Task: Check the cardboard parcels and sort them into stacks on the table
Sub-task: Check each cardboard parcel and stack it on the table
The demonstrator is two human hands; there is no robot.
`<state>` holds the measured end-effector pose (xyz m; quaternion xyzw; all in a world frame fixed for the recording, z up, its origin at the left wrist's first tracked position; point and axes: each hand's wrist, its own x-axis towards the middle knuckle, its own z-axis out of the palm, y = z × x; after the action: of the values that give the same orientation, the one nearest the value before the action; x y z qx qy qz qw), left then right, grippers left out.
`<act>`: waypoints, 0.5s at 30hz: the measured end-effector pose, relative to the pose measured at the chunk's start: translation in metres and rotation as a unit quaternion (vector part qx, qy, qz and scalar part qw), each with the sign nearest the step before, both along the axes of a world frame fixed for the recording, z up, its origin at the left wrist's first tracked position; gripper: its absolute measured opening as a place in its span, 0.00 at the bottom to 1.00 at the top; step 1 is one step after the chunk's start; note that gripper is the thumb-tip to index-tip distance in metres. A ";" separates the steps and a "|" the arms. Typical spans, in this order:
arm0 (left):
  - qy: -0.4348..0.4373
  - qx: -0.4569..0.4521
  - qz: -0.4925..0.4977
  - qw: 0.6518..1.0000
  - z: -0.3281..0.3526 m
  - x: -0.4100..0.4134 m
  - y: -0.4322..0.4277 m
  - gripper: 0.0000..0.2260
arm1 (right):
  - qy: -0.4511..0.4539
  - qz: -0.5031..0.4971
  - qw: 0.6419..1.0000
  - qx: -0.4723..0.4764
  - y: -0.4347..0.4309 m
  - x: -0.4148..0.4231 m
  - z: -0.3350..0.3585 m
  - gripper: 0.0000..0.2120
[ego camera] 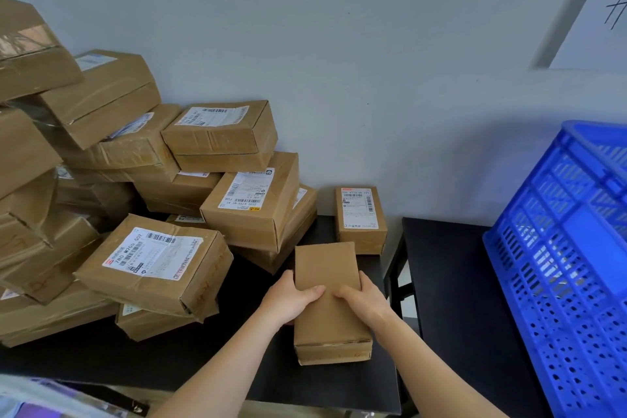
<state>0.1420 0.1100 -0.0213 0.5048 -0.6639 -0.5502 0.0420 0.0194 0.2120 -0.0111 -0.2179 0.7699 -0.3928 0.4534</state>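
Observation:
A plain brown cardboard parcel, long and narrow with no label showing on top, is over the near right part of the black table. My left hand grips its left side with the thumb across the top. My right hand grips its right side the same way. A small labelled parcel stands alone behind it, near the wall. A big untidy heap of labelled parcels fills the left half of the table and leans against the wall.
A second black table stands to the right across a narrow gap. On it sits a blue perforated plastic crate. A white paper sheet hangs on the wall at the upper right. Plastic-wrapped items lie at the bottom left.

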 end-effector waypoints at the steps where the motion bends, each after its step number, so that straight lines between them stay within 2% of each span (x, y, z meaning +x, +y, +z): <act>1: -0.005 -0.002 0.000 1.000 0.000 -0.001 0.000 0.27 | 0.002 -0.001 1.000 0.004 0.000 0.000 -0.001 0.30; 15: -0.042 0.041 0.016 0.998 -0.002 -0.011 -0.008 0.25 | 0.018 -0.014 0.999 0.031 -0.010 -0.001 -0.005 0.32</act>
<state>0.1312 0.1019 -0.0236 0.5392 -0.6335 -0.5550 0.0024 0.0179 0.2022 -0.0159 -0.2002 0.7926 -0.3709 0.4405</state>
